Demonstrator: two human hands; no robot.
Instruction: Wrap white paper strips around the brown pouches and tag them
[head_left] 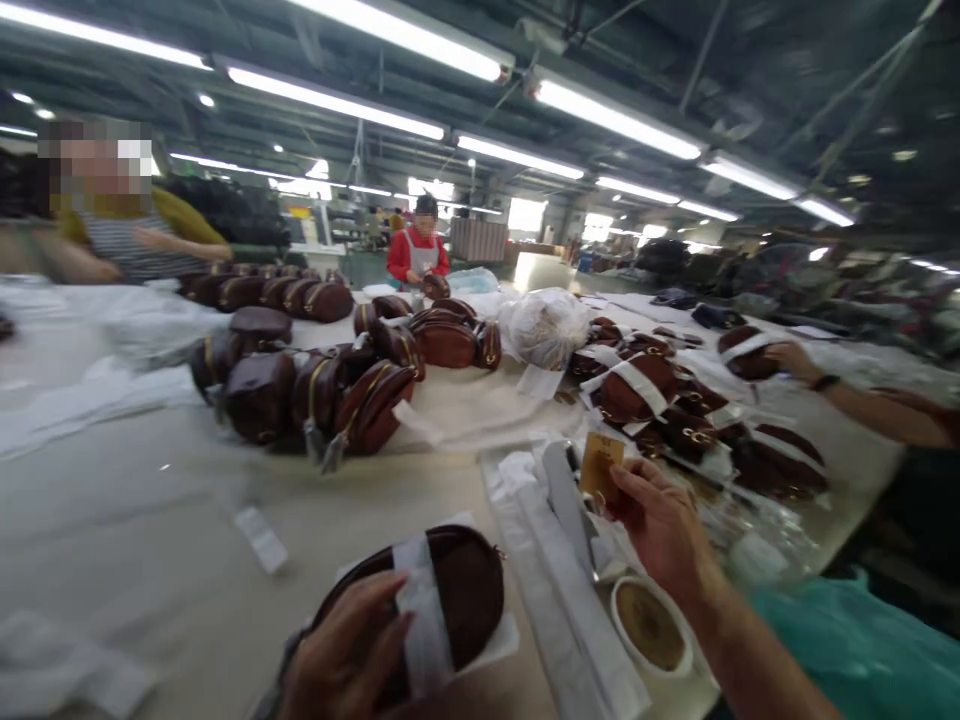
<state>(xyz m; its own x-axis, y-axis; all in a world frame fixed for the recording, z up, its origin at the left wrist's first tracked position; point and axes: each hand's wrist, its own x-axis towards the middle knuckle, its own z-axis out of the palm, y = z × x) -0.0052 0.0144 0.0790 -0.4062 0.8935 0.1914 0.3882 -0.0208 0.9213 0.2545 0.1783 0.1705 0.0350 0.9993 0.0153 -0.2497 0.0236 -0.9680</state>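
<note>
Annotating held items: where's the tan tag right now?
In the head view, right of centre, the tan tag is pinched between the thumb and fingers of the right hand, just below a paper-banded brown pouch in the picture.

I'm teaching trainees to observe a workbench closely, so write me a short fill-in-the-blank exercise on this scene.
1. Of the left hand and right hand, the one holding the yellow-brown card is the ____.
2. The left hand is on a dark brown bag whose wrapping band is coloured ____.
3. The co-worker in the plain grey apron has sleeves coloured ____.

Missing words: right; white; red.
</note>
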